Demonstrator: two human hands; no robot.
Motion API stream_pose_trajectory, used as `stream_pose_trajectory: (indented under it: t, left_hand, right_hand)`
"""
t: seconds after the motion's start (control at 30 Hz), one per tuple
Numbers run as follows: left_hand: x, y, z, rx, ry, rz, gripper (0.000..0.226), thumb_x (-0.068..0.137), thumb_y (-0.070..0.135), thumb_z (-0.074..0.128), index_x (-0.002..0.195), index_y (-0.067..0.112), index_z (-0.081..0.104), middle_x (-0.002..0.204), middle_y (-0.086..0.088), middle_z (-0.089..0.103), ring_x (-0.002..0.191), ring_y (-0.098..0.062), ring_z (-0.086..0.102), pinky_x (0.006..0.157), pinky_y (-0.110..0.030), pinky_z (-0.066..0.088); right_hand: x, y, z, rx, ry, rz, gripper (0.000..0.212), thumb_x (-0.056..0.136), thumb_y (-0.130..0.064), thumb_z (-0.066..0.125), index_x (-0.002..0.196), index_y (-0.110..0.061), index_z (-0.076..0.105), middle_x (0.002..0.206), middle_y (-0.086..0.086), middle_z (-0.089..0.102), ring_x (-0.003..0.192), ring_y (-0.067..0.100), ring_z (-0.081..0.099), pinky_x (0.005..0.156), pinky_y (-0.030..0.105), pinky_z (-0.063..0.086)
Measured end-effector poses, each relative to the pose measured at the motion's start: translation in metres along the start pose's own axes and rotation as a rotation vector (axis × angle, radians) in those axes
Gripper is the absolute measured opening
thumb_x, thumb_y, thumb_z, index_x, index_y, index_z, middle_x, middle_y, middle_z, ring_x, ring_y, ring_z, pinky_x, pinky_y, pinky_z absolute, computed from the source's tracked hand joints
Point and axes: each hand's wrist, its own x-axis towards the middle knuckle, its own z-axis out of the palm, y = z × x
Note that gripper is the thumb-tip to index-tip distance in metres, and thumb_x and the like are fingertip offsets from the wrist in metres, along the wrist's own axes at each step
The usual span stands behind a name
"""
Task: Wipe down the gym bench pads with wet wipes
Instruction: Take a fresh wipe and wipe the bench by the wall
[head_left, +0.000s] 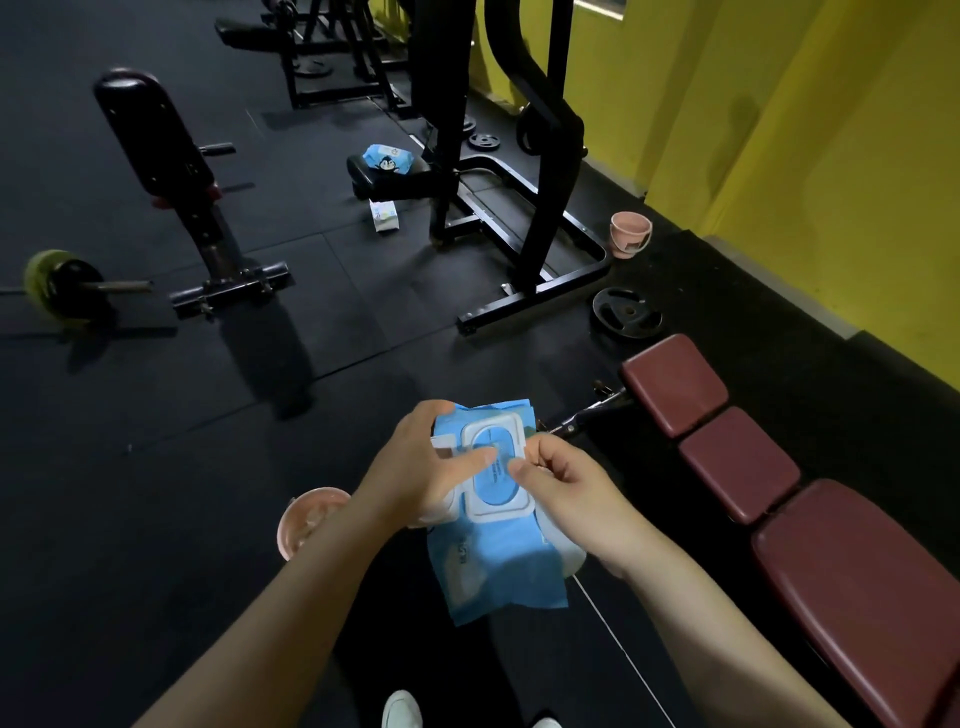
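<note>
A soft blue plastic wet-wipe pack (493, 551) with a white flip lid is held at 6 o'clock by the left hand (415, 467), fingers curled round its edge. The lid area is pinched by the right hand (566, 483). The maroon padded gym bench (779, 493) lies at 4 o'clock.

The left hand (421, 462) grips a blue wet-wipe pack (493, 519) from its left side, thumb lying across the white flip lid (496, 467), while the right hand (566, 483) pinches at the lid's right edge. To the right runs a maroon bench (779, 493) with three pads, beside a yellow wall (831, 156). Farther off on the black floor (156, 467) stand a black incline bench (171, 171), a black rack frame (519, 208) with a second blue pack (387, 157) on its seat, a pink bucket (629, 234), and a weight plate (627, 313).
</note>
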Motion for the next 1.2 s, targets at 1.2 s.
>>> stream_pose_trajectory:
  t: [1.2]
  left_hand:
    - [-0.029, 0.000, 0.019, -0.559, -0.252, -0.166, 0.033, 0.085, 0.021, 0.076, 0.115, 0.015, 0.062, 0.104, -0.004, 0.075, 0.095, -0.023, 0.073, 0.080, -0.038, 0.058]
  right_hand:
    - [0.002, -0.007, 0.004, 0.291, 0.122, 0.103, 0.047, 0.095, -0.043, 0.055, 0.093, 0.003, 0.065, 0.094, 0.011, 0.072, 0.087, 0.024, 0.069, 0.081, 0.038, 0.053]
